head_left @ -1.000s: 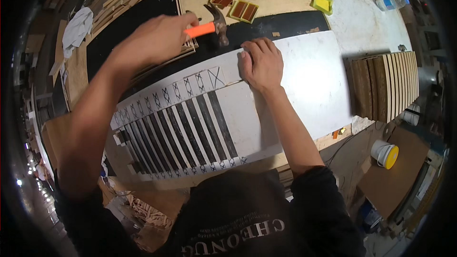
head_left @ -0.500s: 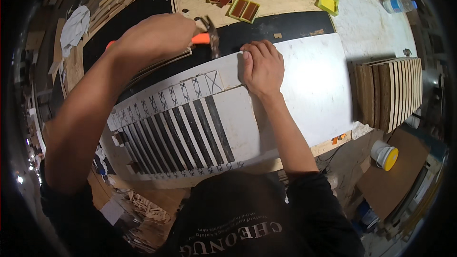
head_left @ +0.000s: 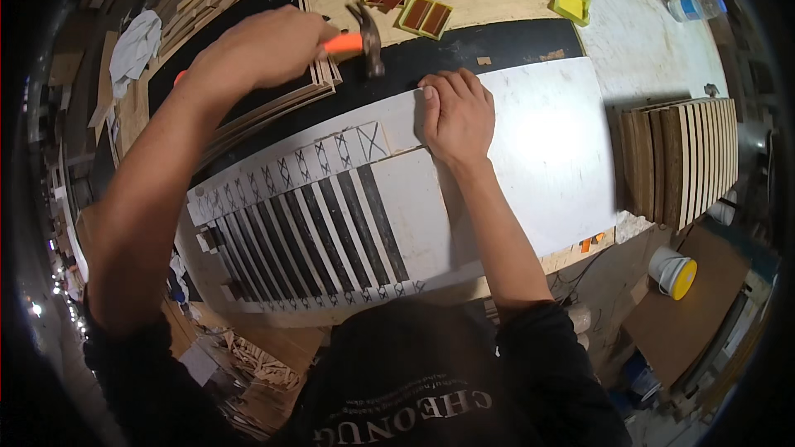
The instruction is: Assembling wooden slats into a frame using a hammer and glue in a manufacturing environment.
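Observation:
My left hand (head_left: 269,45) is closed around the orange handle of a claw hammer (head_left: 372,48). The hammer's metal head is raised beyond the far edge of a white board (head_left: 538,141), over a black panel (head_left: 505,43). On the board's far edge lies my right hand (head_left: 462,120), its fingers bent together over the edge; whatever is beneath them is hidden. Left of my right forearm, a row of black strips (head_left: 331,236) alternates with white ones. Beyond the strips runs a pale rail (head_left: 302,164) marked with hand-drawn crosses.
Yellow-green trays (head_left: 425,16) with brown pieces sit at the far side, near another yellow tray (head_left: 571,3). A plastic bottle (head_left: 696,8) lies at far right. Stacked boards (head_left: 679,161) stand right, a white bucket (head_left: 671,271) below. Wood strips (head_left: 207,0) pile up far left.
My left hand and the hammer have lifted up and away from the board's far edge. My right hand stays in the same place.

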Demonstrator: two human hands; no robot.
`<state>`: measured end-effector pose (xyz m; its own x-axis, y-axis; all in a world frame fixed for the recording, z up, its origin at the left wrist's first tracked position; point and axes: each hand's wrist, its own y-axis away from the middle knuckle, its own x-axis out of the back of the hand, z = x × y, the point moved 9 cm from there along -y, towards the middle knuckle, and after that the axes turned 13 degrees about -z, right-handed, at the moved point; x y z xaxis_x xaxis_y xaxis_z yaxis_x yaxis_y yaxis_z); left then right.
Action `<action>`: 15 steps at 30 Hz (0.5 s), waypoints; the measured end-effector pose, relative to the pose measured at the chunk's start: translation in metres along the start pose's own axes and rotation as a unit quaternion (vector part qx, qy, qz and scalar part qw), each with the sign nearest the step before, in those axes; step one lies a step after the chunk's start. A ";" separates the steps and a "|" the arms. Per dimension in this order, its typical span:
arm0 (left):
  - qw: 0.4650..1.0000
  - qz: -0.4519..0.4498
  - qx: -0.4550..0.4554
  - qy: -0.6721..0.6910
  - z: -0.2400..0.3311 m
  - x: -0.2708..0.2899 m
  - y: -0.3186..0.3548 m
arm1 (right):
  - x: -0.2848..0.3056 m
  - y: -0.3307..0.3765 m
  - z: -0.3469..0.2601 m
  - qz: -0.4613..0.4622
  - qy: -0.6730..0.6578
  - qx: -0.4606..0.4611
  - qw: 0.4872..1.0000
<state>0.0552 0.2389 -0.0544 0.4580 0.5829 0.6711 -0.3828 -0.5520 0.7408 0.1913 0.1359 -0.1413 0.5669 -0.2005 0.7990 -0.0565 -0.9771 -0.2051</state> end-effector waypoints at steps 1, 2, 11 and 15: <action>0.999 0.048 0.011 0.007 -0.001 0.010 0.003 | 0.002 -0.001 0.000 0.001 0.007 -0.002 1.000; 0.999 0.049 0.010 0.005 0.005 0.006 0.004 | 0.003 -0.001 0.000 0.001 0.013 -0.004 1.000; 0.997 0.069 0.032 0.001 -0.003 0.012 0.008 | 0.005 0.000 -0.002 0.000 0.027 -0.008 1.000; 0.999 -0.025 0.026 -0.026 0.015 -0.024 0.000 | 0.006 0.002 -0.002 0.000 0.042 -0.013 0.999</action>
<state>0.0566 0.2157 -0.0703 0.5175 0.5797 0.6294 -0.3162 -0.5540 0.7702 0.1933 0.1324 -0.1355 0.4951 -0.2055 0.8442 -0.0782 -0.9782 -0.1923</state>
